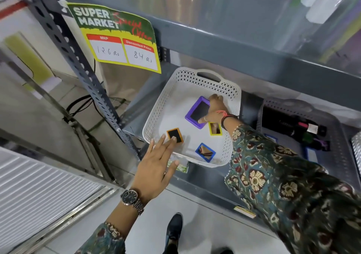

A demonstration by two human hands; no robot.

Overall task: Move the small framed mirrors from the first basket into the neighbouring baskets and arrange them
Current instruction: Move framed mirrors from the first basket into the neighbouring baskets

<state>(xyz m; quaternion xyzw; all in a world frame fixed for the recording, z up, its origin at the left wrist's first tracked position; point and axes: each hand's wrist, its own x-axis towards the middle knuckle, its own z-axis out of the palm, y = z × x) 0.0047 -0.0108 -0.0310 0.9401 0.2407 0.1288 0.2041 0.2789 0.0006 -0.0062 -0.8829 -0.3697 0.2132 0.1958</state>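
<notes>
Purple-framed mirror (pixel 197 112): light, rigid, glass breakable; right hand (pixel 214 110) clamped on its frame's right edge. Left hand (pixel 156 163) spread, fingertips touching orange-framed mirror (pixel 174 135).

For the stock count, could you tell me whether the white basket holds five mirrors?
No, the white basket holds only four mirrors: purple, orange, yellow and blue.

Four mirrors (pixel 197 111) lie in the left basket (pixel 176 89) on the shelf (pixel 205 187); a second basket (pixel 340 156) stands just right of it, toward the shelf's right end.
</notes>
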